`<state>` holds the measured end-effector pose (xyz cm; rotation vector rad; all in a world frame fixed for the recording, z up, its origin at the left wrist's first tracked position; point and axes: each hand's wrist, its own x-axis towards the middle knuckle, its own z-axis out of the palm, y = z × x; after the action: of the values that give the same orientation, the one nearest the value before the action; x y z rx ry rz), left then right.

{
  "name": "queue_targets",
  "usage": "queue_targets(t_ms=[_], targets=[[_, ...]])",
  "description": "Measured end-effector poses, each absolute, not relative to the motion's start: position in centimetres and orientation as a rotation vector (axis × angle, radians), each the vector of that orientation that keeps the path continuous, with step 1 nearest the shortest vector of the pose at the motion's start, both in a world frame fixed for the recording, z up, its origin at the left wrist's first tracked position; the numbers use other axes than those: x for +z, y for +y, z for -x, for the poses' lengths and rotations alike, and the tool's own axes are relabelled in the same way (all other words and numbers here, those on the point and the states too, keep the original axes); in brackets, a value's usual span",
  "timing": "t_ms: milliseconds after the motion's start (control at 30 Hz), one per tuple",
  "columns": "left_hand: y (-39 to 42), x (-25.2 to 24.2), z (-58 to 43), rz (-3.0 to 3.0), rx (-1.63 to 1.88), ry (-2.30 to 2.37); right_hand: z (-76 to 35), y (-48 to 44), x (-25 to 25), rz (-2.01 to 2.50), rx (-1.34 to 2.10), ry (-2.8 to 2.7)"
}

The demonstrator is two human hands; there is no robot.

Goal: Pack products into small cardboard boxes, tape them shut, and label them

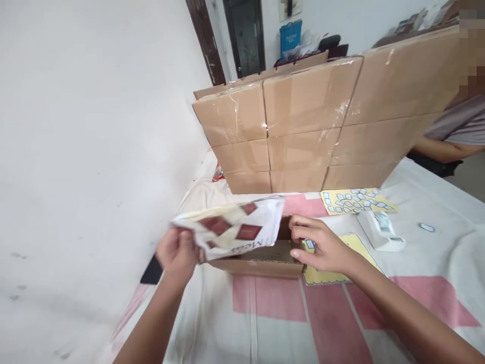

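Pinching one end, my left hand (177, 253) holds the patterned white plastic pouch (231, 228) (likely light, floppy). My right hand (322, 246) grips the brown cardboard box (261, 268).

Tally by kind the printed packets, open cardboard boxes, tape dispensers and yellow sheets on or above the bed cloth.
White packet with brown squares: 1
Open brown cardboard box: 1
White tape dispenser: 1
Yellow sheets: 2
Total: 5
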<state>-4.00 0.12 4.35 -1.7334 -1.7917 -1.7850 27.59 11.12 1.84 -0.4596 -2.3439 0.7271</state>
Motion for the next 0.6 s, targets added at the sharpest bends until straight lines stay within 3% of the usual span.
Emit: queue_targets(t_ms=[133, 300, 367, 467, 600], targets=[[4.4, 5.6, 3.2, 2.36, -1.303, -1.8, -27.9, 11.9, 1.3, 0.464, 0.706, -2.211], [3.9, 6.8, 3.7, 2.671, -0.758, -1.989, -28.1, 12.6, 0.6, 0.41, 0.758, -2.165], [2.8, 5.8, 4.3, 2.584, -0.985, -2.137, -28.0, 12.5, 0.2, 0.434, 0.763, -2.149], [0.7, 1.9, 4.7, 2.133, -1.709, -2.156, -27.7, 12.2, -1.0, 0.392, 0.773, -2.033], [-2.2, -5.4, 3.4, 1.803, -2.062, -2.099, -27.1, 11.5, -3.5, 0.371, 0.685, -1.814]])
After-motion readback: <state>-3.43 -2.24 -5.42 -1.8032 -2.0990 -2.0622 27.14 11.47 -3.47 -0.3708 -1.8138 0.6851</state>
